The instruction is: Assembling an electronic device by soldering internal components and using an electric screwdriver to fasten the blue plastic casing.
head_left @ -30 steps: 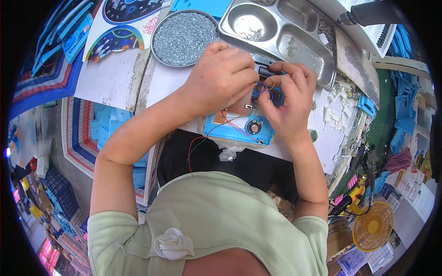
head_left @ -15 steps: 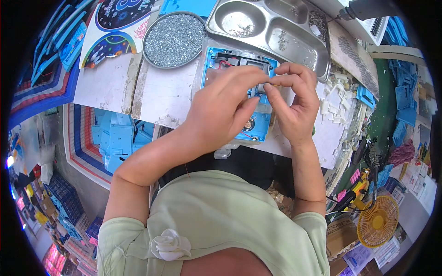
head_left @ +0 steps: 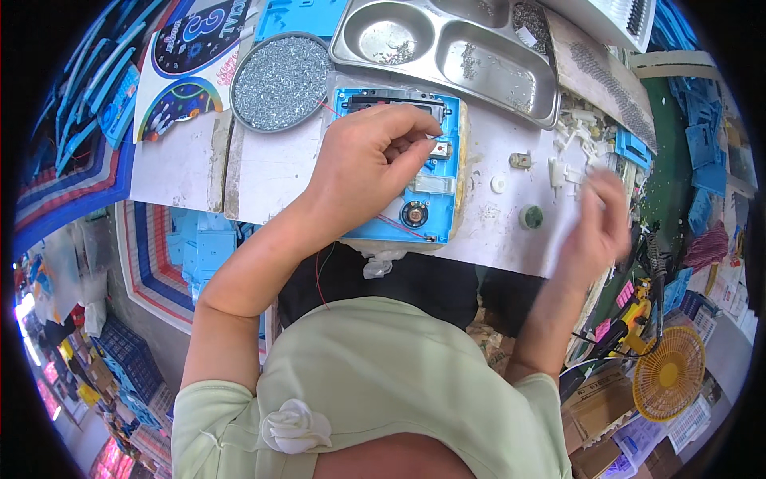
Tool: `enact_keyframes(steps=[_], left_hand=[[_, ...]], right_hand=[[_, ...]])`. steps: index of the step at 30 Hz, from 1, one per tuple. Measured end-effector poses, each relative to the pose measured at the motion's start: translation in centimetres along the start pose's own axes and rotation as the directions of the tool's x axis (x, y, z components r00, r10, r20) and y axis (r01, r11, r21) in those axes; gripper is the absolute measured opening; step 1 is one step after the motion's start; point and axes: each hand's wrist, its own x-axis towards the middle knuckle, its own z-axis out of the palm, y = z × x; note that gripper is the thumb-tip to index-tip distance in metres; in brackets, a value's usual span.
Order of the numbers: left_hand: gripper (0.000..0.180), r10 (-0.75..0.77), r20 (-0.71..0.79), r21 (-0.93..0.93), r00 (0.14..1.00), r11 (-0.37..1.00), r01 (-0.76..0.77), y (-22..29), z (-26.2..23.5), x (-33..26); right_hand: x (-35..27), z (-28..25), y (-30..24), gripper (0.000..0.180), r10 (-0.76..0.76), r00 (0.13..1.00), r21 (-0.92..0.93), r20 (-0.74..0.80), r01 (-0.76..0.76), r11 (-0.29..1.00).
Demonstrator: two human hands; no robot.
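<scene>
Blue plastic panel (head_left: 411, 172) lies flat on table (head_left: 271, 172), centre, w/ speaker and thin red wires: prob. light, stiff, wires fragile. Left hand (head_left: 367, 164) rests on it, fingers curled pinching a small part. Right hand (head_left: 602, 223), blurred, right side, grip can't tell. Best held by edges.
</scene>
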Motion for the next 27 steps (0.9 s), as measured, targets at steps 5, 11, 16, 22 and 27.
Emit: enact_keyframes(steps=[5,11,16,22,27], left_hand=[[0.011,-0.062,0.008,-0.078,0.998,0.995,0.063,0.0,-0.3,0.0],[0.01,-0.063,0.032,-0.003,0.998,0.998,0.063,0.8,-0.6,0.4],[0.008,0.217,0.027,0.242,0.976,0.946,-0.217,0.5,-0.1,0.7],[0.011,0.455,0.024,0.455,0.89,0.788,-0.415,-0.4,0.5,1.3],[0.016,0.432,0.106,0.568,0.896,0.713,-0.411,-0.2,0.5,1.7]], right_hand=[[-4.7,-15.0,1.2,0.019,0.244,0.839,0.165,-0.487,-0.185,0.969],[-6.8,-25.7,4.2,0.027,0.45,0.696,0.451,-0.56,-0.2,0.87],[-3.8,-24.8,2.5,0.034,0.267,0.632,0.166,-0.728,-0.215,0.962],[-8.5,-23.7,-1.2,0.027,0.064,0.573,-0.018,-0.817,-0.136,0.991],[-9.6,-14.2,-0.7,0.027,0.117,0.844,0.108,-0.523,-0.07,0.992]])
